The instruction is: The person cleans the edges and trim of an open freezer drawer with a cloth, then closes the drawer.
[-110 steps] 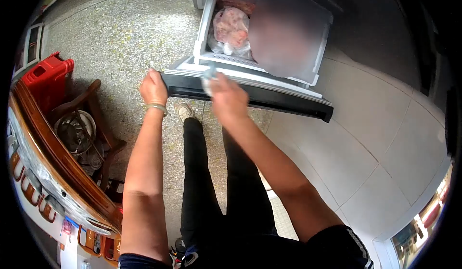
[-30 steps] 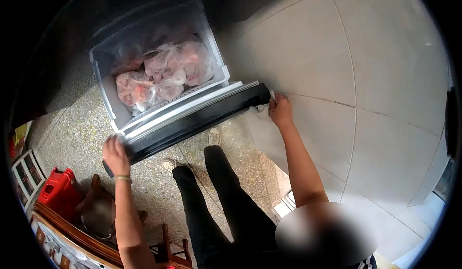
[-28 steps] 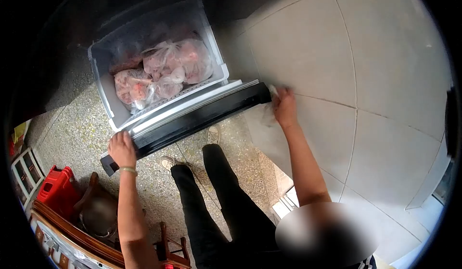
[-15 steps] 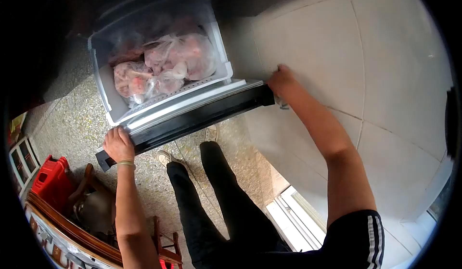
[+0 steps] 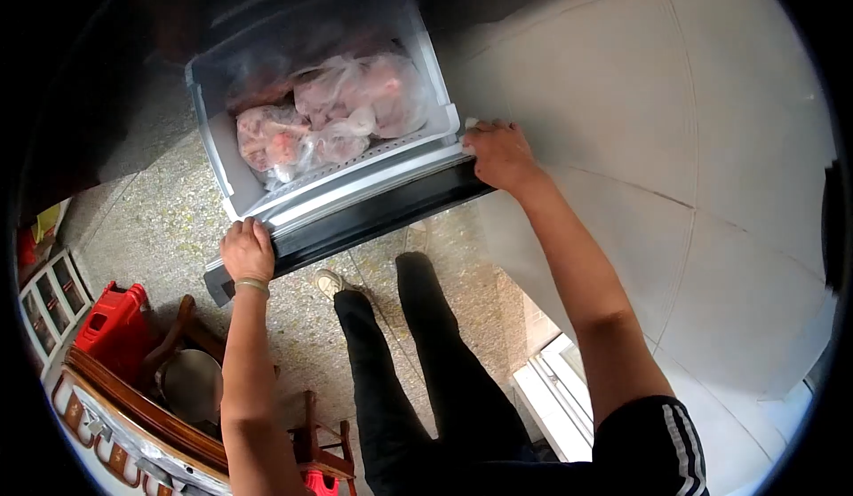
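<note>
I have both hands at the pulled-out drawer (image 5: 355, 171), which sits at the far side of my view, left of centre. My left hand (image 5: 247, 249) is closed over the left end of its black front (image 5: 373, 215), and a bracelet (image 5: 252, 285) rings that wrist. My right hand (image 5: 500, 154) lies at the right end with its fingers bent; a small white thing (image 5: 470, 124) shows beside the fingers, and I can't tell whether they pinch it.

Inside the drawer I see clear bags of pinkish, meat-like pieces: a large bag (image 5: 386, 96) to the right and a smaller bag (image 5: 267, 136) to the left, near the front wall. The far end is dim.

Speckled flooring (image 5: 169, 203) shows below and to the left, with a red container (image 5: 115, 327) at the left. Pale tiles (image 5: 613, 123) fill the right side.
</note>
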Demonstrator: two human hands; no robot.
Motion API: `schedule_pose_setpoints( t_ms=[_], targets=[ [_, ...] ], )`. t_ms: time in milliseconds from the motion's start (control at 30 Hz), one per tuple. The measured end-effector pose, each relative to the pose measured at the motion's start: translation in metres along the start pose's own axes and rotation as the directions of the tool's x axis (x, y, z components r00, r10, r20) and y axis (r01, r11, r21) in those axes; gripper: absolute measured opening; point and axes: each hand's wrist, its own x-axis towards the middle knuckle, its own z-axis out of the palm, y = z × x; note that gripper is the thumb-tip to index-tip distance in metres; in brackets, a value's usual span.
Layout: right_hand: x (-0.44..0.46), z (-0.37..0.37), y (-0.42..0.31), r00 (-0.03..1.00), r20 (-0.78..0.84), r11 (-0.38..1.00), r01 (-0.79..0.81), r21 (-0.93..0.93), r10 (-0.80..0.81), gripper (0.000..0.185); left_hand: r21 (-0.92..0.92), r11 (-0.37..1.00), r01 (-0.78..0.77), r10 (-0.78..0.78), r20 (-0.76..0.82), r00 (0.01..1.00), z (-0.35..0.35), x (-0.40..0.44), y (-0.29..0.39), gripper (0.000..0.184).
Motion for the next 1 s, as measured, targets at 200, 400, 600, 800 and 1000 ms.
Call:
schedule_pose_setpoints(
  t_ms=[200,400,600,800,1000],
  targets=[
    [0.023,0.004,-0.106,0.975,0.164,0.958,0.105,0.265,-0.152,0.019,0.044,0.999,0.031,-0.033,0.046,0.998,0.003,0.001,0.000,0.030],
    [0.047,0.028,-0.143,0.984,0.168,0.850,-0.032,0.525,-0.067,0.030,0.045,0.999,0.024,-0.028,0.093,0.995,0.006,-0.002,-0.005,0.033],
    [0.054,0.024,0.039,0.944,0.304,0.991,-0.137,0.007,0.128,0.014,0.037,0.999,0.032,-0.034,0.059,0.998,0.005,-0.001,-0.002,0.033],
    [0.031,0.013,0.053,0.964,-0.137,0.965,-0.206,0.164,0.229,0.022,0.026,0.999,0.037,-0.038,0.024,0.999,0.003,-0.001,0.001,0.032],
    [0.060,0.046,0.026,0.989,0.123,0.838,-0.137,0.529,0.084,0.016,-0.008,0.999,0.040,-0.040,0.033,0.999,0.003,-0.002,0.000,0.029]
  ],
)
